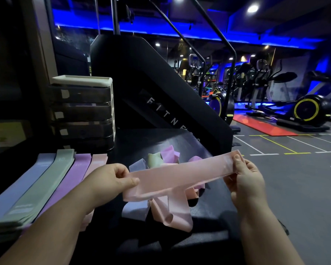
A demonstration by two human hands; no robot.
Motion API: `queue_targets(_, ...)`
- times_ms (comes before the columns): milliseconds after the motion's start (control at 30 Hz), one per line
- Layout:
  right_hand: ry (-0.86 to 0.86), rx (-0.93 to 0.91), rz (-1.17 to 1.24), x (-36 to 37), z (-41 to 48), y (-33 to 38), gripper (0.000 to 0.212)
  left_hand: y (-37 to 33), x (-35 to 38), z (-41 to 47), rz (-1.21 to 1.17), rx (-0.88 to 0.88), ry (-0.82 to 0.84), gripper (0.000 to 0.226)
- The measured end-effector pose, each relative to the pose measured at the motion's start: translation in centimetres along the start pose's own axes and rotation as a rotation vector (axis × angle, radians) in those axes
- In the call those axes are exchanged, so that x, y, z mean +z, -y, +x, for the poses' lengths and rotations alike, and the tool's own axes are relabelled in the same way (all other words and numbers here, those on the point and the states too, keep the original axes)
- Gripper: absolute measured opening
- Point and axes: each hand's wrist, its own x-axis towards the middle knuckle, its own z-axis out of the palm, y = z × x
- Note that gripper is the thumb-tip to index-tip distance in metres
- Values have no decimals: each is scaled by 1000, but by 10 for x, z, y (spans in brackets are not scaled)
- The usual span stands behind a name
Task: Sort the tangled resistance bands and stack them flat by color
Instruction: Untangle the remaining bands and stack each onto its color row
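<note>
left fingers (130, 181) pinch pink band (180, 175) end | right fingers (237, 160) pinch other end | tangle (177, 209) beneath | stacks (52, 180) left of fingers

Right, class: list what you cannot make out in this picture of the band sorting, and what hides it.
Head view only.
Pink stack: near end hidden by the left arm.
Tangled pile: number of bands, its middle covered by the held pink band.
Drawers: contents too dark.

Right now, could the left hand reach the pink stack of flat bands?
Probably yes. The left hand appears just beside the pink stack, with nothing between them, but it pinches the pink band together with the right hand.
</note>
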Motion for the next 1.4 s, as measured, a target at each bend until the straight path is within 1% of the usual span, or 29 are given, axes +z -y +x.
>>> queue_targets(100, 7, 14, -30, 0, -1, -2, 12, 5, -3, 2, 32, -27, -17, 31)
queue_targets(267, 12, 8, -78, -1, -2, -4, 12, 3, -1, 1, -193, -66, 27, 28)
queue_targets(433, 29, 11, -102, -1, 0, -7, 12, 3, -2, 0, -173, -53, -68, 21)
queue_targets(533, 26, 5, -90, -2, 1, -7, 16, 1, -1, 0, -205, -61, -78, 13)
queue_targets(667, 11, -12, -136, -4, 2, -10, 25, 3, -4, -2, -208, -101, -81, 4)
queue_targets(767, 13, -14, -183, -5, 3, -13, 27, 8, -6, -4, -194, -111, -80, 4)
queue_targets(900, 43, 16, -217, -4, 2, -17, 30, 10, -7, -3, -185, -112, -118, 4)
queue_targets(1000, 65, 38, -185, -2, 1, -17, 28, 7, -6, -3, -254, -121, -112, 4)
queue_targets(1167, 93, 72, -142, 2, -1, -14, 22, 8, -8, -4, -269, -39, -183, 6)
queue_targets(1300, 117, 80, -149, 4, -5, -15, 20, 10, -12, -6, -316, -14, -205, 19)
queue_targets(1400, 103, 72, -163, 6, -7, -15, 22, 9, -13, -8, -359, -29, -193, 15)
